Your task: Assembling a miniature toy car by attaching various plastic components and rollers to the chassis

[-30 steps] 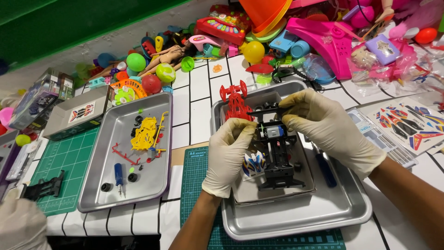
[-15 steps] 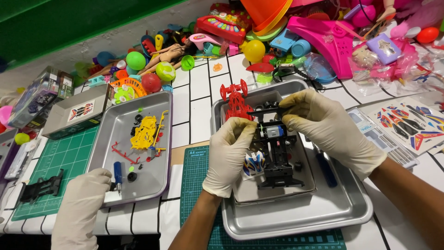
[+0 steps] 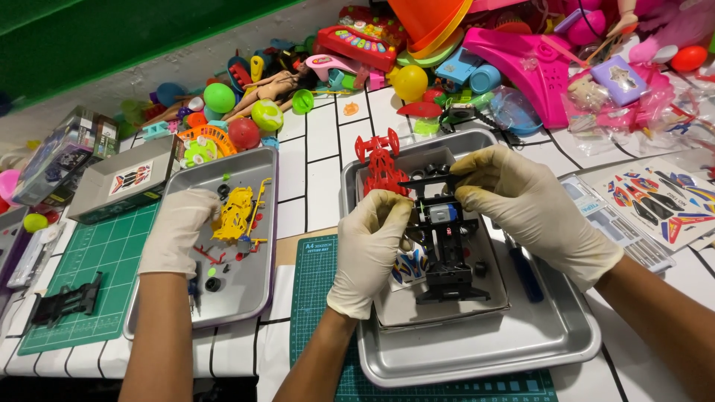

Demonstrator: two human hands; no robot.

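Note:
Both my hands wear pale rubber gloves and hold a black toy car chassis [image 3: 447, 257] over a white shallow box [image 3: 447, 316] inside a metal tray [image 3: 521, 350]. My left hand [image 3: 372, 238] pinches the chassis's left side near its front. From the right, my right hand [image 3: 521, 201] grips the front end, fingers over a small blue and silver motor part [image 3: 441, 214]. A red plastic car part [image 3: 381, 160] stands just behind my left hand. A printed white and blue car shell [image 3: 410, 266] lies under the chassis.
A co-worker's gloved hand [image 3: 179, 231] reaches into a second metal tray [image 3: 257, 294] with yellow parts [image 3: 234, 212]. A blue screwdriver [image 3: 525, 272] lies in my tray. Green cutting mats [image 3: 82, 275], a sticker sheet [image 3: 663, 197] and a heap of colourful toys [image 3: 417, 59] surround the trays.
The co-worker's gloved hand has come up from the lower left corner into the left tray. My own hands and the chassis have hardly moved.

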